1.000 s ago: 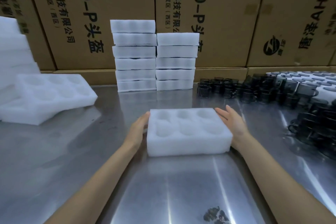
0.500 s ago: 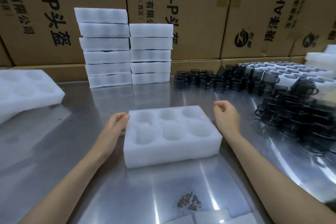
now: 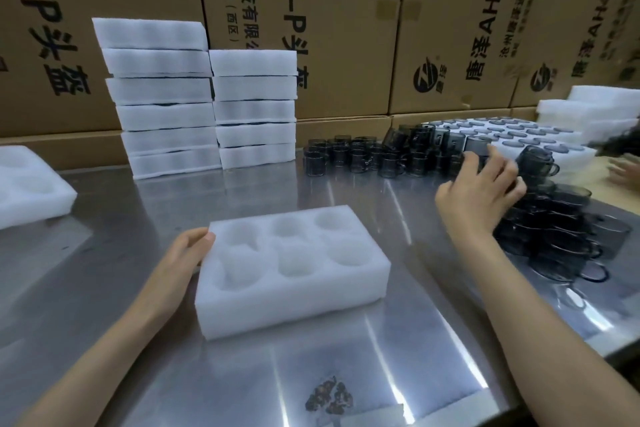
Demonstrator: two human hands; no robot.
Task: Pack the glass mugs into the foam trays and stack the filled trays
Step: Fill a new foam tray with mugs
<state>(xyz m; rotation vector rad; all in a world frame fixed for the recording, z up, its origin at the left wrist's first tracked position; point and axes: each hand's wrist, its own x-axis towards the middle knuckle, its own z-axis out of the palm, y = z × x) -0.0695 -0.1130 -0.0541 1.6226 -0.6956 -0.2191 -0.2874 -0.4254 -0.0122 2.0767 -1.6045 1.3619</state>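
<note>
A white foam tray (image 3: 294, 302) with several round, empty pockets lies on the steel table in front of me. My left hand (image 3: 183, 260) rests against its left side, fingers straight. My right hand (image 3: 481, 191) hovers to the right above the dark glass mugs (image 3: 561, 239), fingers spread and holding nothing. More dark mugs (image 3: 353, 156) stand in rows further back.
Two stacks of foam trays (image 3: 194, 97) stand at the back against cardboard boxes (image 3: 346, 28). An empty tray (image 3: 31, 184) lies at far left. A large foam sheet of mugs (image 3: 526, 139) and another person's hand (image 3: 623, 166) are at far right.
My right hand has left the tray's right side and moved right and away toward the mugs. My left hand stays at the tray's left side. The view has turned right.
</note>
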